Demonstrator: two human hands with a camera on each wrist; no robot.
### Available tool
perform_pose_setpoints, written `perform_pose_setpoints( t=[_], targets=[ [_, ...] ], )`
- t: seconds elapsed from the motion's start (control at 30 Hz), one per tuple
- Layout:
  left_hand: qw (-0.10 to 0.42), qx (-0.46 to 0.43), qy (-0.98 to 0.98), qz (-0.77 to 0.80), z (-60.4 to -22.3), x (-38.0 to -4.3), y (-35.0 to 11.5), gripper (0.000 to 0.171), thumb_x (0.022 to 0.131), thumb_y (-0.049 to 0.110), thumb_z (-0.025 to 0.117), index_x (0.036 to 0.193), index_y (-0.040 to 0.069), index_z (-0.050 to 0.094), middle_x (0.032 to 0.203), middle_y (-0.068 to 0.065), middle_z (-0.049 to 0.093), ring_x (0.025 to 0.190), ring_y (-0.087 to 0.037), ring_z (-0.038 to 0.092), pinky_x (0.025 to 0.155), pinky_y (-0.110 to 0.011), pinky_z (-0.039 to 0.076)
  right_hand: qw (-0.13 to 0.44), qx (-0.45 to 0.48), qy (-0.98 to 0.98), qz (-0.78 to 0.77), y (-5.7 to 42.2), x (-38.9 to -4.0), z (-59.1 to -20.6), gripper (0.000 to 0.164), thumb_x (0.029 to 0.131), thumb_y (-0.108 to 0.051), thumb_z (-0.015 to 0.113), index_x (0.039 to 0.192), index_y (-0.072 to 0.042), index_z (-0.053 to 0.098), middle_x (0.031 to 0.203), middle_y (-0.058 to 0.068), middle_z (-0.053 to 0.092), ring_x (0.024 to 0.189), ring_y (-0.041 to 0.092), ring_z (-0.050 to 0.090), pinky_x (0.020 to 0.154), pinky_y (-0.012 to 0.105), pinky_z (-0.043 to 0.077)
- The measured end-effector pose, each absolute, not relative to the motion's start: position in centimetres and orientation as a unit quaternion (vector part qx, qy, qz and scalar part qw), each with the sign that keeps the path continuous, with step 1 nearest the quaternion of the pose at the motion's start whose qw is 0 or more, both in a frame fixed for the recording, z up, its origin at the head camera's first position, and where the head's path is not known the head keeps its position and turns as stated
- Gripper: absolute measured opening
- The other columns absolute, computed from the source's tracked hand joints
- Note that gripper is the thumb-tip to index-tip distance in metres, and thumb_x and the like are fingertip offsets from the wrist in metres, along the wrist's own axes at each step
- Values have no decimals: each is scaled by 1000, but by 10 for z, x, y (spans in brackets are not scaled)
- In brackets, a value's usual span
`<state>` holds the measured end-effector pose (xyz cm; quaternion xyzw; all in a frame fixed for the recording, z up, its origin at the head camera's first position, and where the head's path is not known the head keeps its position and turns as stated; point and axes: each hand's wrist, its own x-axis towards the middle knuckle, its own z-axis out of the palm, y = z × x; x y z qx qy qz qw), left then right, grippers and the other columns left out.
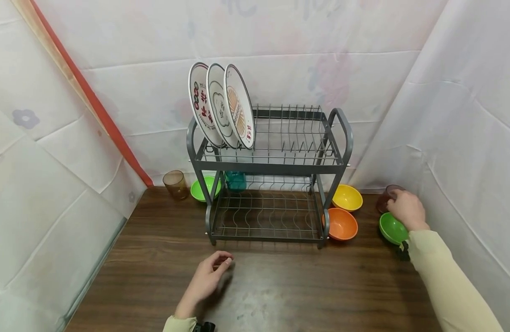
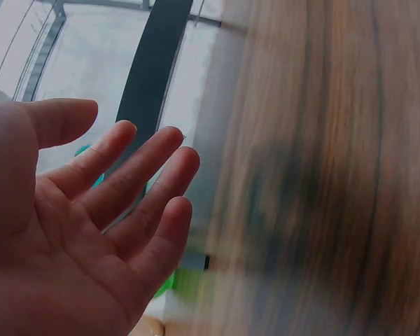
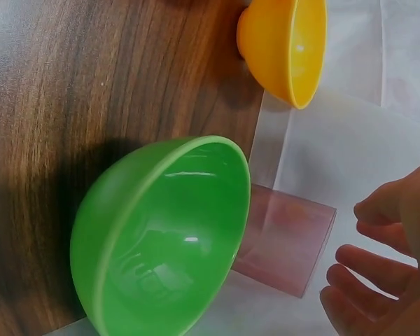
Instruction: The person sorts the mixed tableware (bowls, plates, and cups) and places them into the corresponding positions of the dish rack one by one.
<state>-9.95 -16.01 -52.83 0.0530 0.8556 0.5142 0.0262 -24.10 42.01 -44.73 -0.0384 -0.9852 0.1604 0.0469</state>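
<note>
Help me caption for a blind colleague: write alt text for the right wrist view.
A right hand hovers beside a translucent pink tumbler, which a green bowl partly hides. A yellow bowl is above; wood-grain tabletop spans the left.

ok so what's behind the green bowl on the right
A reddish see-through cup stands behind the green bowl, with the right hand at its rim. In the right wrist view the bowl covers the cup's lower end, so that part can't be seen.
</note>
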Motion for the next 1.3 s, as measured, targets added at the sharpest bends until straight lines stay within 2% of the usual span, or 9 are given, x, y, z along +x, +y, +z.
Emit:
perform_pose_setpoints(
  t=[0.13, 0.27, 0.47, 0.63, 0.87, 1.13, 1.3],
  targets=[
    [39, 79, 854, 513, -530, -100, -150, 19, 101, 24, 60, 111, 10, 68, 105, -3, 71, 98, -17, 65, 86, -33, 51, 47, -36, -986, 158, 421, -243, -447, 46, 91, -14, 50, 130, 9, 54, 119, 39, 55, 101, 57, 54, 77, 65, 45],
    [57, 108, 849, 513, -531, -99, -139, 25, 102, 27, 58, 113, 8, 68, 107, -4, 70, 99, -16, 65, 86, -33, 51, 26, -42, -987, 154, 424, -244, -450, 48, 91, -15, 50, 132, 9, 52, 123, 40, 53, 102, 58, 53, 76, 65, 45],
    [81, 141, 843, 513, -531, -99, -124, 25, 103, 29, 56, 114, 10, 68, 107, -3, 70, 99, -15, 64, 86, -33, 51, 0, -52, -987, 150, 427, -245, -456, 49, 92, -18, 47, 135, 6, 50, 125, 40, 52, 102, 59, 53, 73, 65, 46],
    [98, 162, 835, 517, -534, -96, -114, 23, 103, 29, 56, 112, 11, 67, 106, -3, 70, 97, -12, 63, 85, -33, 51, 30, -48, -987, 152, 425, -245, -459, 40, 90, -13, 49, 126, 4, 55, 116, 39, 56, 95, 60, 55, 66, 64, 45],
    [118, 176, 825, 523, -536, -93, -104, 23, 103, 29, 56, 112, 10, 67, 107, -5, 70, 98, -12, 64, 86, -34, 52, 96, -11, -984, 149, 422, -251, -472, 17, 84, -4, 61, 100, 4, 64, 95, 34, 63, 84, 59, 57, 63, 66, 44],
    [128, 188, 817, 529, -536, -92, -94, 23, 103, 29, 56, 112, 10, 67, 107, -3, 71, 98, -12, 64, 86, -33, 52, 110, -18, -988, 111, 420, -256, -480, 7, 87, -8, 62, 88, -3, 67, 87, 29, 66, 76, 53, 61, 56, 65, 45],
    [133, 183, 817, 530, -536, -91, -92, 23, 102, 28, 57, 113, 10, 68, 107, -2, 70, 98, -11, 64, 85, -33, 52, 152, -15, -982, 109, 416, -256, -479, 5, 86, -9, 64, 84, -4, 65, 84, 26, 66, 74, 52, 61, 55, 67, 44]
  ],
)
